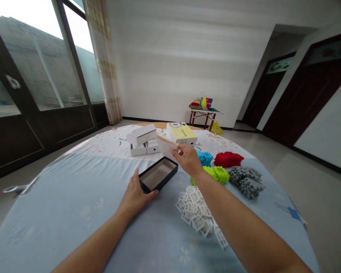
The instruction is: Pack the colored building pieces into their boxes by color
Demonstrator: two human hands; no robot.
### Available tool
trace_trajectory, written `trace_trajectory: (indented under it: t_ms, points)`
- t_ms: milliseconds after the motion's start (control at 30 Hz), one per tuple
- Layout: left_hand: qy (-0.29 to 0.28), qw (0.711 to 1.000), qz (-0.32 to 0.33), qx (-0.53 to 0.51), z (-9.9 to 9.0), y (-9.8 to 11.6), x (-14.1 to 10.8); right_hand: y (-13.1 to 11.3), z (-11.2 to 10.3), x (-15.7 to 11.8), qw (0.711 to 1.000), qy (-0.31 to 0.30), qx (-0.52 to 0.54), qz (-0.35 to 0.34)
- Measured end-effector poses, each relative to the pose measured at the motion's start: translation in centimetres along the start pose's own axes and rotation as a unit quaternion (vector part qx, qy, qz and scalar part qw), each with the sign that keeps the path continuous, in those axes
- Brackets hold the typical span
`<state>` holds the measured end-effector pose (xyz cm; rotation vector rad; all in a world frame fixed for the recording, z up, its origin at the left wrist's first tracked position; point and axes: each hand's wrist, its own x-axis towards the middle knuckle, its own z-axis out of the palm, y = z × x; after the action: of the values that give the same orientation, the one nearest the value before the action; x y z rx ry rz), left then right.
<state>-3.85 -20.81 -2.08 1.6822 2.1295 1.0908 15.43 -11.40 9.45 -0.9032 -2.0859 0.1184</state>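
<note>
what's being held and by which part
The left hand holds the black box by its near left end; the right hand pinches a pale flat piece by its right end.

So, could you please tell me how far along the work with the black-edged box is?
It looks early, as far as I can judge. Done: the black-edged box is open. In hand: the left hand grips it and the right hand holds a thin pale piece. Apparently left: the white lattice pieces and red pile, loose outside the box, with no such pieces visible inside.
</note>
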Motion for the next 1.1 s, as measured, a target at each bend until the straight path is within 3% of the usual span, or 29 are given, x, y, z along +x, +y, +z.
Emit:
trace_trajectory:
  t_ms: [67,200,267,433,533,667,767,1000,1100]
  points:
    - [-0.031,0.999,0.004,-0.038,-1.0,-0.4,0.4,1.1,-0.3,0.8,1.000,0.005,-0.016,0.006]
    - [-0.184,0.974,-0.004,-0.131,-3.7,-1.5,1.1,3.1,0.5,1.5,0.999,-0.018,-0.047,0.002]
    - [-0.220,0.967,0.002,-0.127,-4.8,-1.8,1.2,3.8,1.5,1.5,0.997,-0.044,-0.068,0.006]
    - [-0.218,0.972,0.023,-0.088,-5.6,-1.6,0.9,4.4,4.7,1.5,0.989,-0.108,-0.088,0.044]
    - [-0.233,0.968,0.047,-0.079,-5.5,-1.9,1.0,4.2,5.5,1.4,0.987,-0.150,-0.047,0.026]
    - [-0.221,0.968,0.094,-0.070,-5.2,-2.6,1.3,4.2,4.3,0.3,0.986,-0.165,-0.014,0.005]
    - [-0.223,0.968,0.096,-0.060,-5.3,-2.7,1.5,4.5,3.2,-1.5,0.982,-0.188,-0.029,0.011]
    - [-0.252,0.960,0.111,-0.051,-6.1,-0.7,1.0,4.6,2.8,-5.3,0.972,-0.236,0.003,0.001]
    - [-0.256,0.958,0.117,-0.053,-5.6,0.1,0.7,4.5,2.0,-6.0,0.974,-0.224,0.031,0.001]
